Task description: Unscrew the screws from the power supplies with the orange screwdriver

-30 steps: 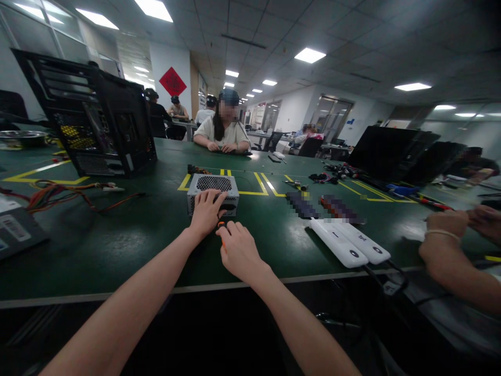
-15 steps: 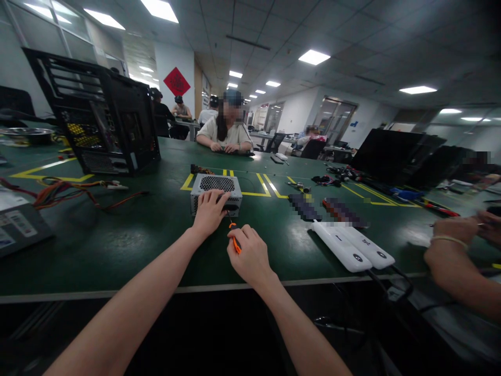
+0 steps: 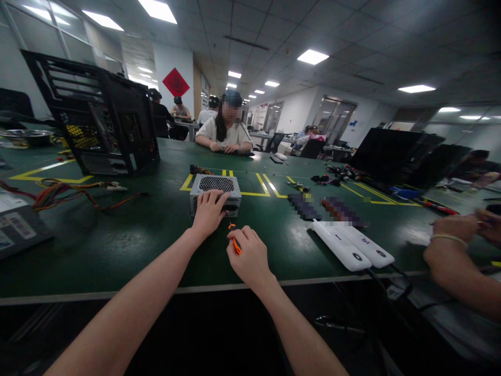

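Note:
A grey metal computer power supply unit (image 3: pixel 219 183) with a honeycomb vent on top sits on the green table in front of me. My left hand (image 3: pixel 210 211) grips it, fingers bent over the top and thumb low at the near side. In my right hand (image 3: pixel 248 253) is an orange-and-black screwdriver (image 3: pixel 236 244), wrapped by the fingers. Its thin shaft points at the near face of the unit, close to my left thumb. Whether the tip touches the unit is too small to tell.
An open black computer case (image 3: pixel 102 120) stands at left, near loose coloured cables (image 3: pixel 58 193) and another power supply (image 3: pixel 21 224). White devices (image 3: pixel 344 245) lie at right by the table edge. A co-worker's hand (image 3: pixel 450 235) is at far right; another person sits opposite.
Very little differs. The view has shifted slightly. My left hand still holds the power supply unit and my right hand the screwdriver, both almost in the same place.

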